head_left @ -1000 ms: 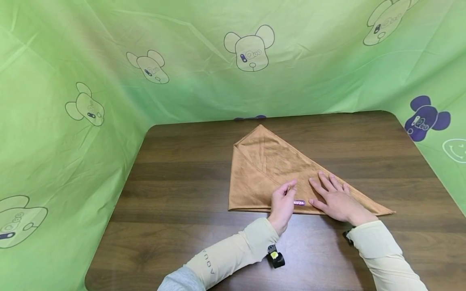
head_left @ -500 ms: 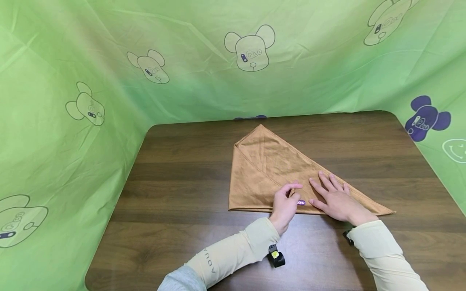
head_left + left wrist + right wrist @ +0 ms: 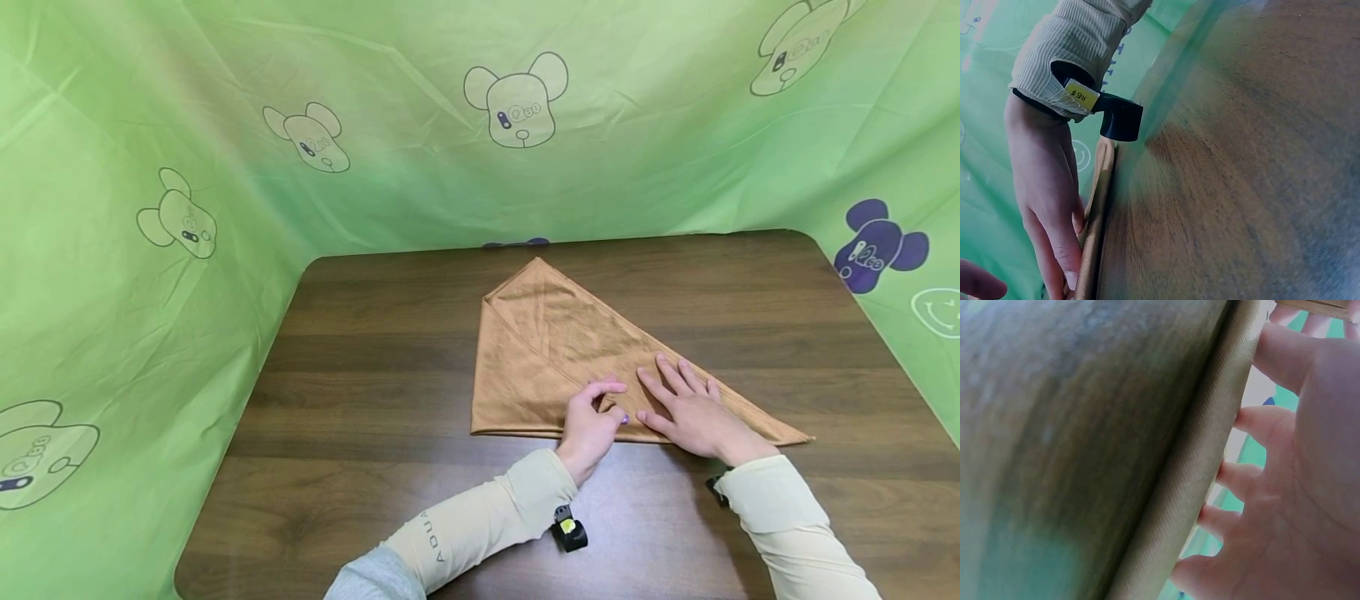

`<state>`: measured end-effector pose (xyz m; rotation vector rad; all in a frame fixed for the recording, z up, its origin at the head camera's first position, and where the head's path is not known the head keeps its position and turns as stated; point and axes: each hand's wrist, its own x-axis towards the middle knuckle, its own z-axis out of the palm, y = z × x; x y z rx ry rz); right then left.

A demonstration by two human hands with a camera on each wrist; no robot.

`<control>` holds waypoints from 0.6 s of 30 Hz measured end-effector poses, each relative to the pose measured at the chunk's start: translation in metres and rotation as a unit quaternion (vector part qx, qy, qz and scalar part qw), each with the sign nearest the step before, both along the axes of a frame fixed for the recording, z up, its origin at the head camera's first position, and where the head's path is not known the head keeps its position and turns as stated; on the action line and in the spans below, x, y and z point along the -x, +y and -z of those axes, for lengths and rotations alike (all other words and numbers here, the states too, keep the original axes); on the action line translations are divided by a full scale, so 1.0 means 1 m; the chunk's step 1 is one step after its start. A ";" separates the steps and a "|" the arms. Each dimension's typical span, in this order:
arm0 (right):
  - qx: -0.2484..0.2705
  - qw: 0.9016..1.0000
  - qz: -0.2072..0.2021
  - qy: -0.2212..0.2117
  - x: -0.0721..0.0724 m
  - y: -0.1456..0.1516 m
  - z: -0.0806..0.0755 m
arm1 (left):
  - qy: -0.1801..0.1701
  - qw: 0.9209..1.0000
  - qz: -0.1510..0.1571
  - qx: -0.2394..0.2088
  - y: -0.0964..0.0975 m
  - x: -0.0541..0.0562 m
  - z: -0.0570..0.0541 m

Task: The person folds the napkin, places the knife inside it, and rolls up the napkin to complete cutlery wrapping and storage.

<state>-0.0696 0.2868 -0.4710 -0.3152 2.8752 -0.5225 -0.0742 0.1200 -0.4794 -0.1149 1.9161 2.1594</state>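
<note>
A brown, slightly shiny cloth, folded into a pointed, layered shape, lies on the wooden table. My left hand is low over its near edge, thumb and index finger curled toward each other around a small raised brown bit that looks like pinched cloth. Beside the thumb shows the tip of a small purple patch, mostly covered. Fingers spread, my right hand presses the cloth flat on the right side. In the right wrist view, the fingertips of this hand meet the rolled near edge of the cloth.
Green fabric printed with mouse-like heads hangs behind the table and down both sides. The cloth's far corner points toward the back edge, and its long thin corner reaches right, past my right hand. Each wrist wears a small black camera.
My left hand has shifted slightly right, and its thumb now covers most of the purple patch. The index finger reaches farther right. The right hand and the cloth's outline stay put.
</note>
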 end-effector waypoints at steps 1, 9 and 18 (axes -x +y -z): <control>0.000 1.000 0.000 0.000 0.000 0.000 0.000 | -0.001 1.000 0.001 0.002 0.000 0.000 0.001; 0.004 1.000 -0.001 -0.004 0.000 0.001 0.002 | 0.021 0.999 0.011 0.038 0.000 0.001 0.004; 0.009 1.000 -0.001 -0.011 0.000 0.003 0.003 | 0.012 0.999 0.008 0.042 -0.004 0.000 -0.001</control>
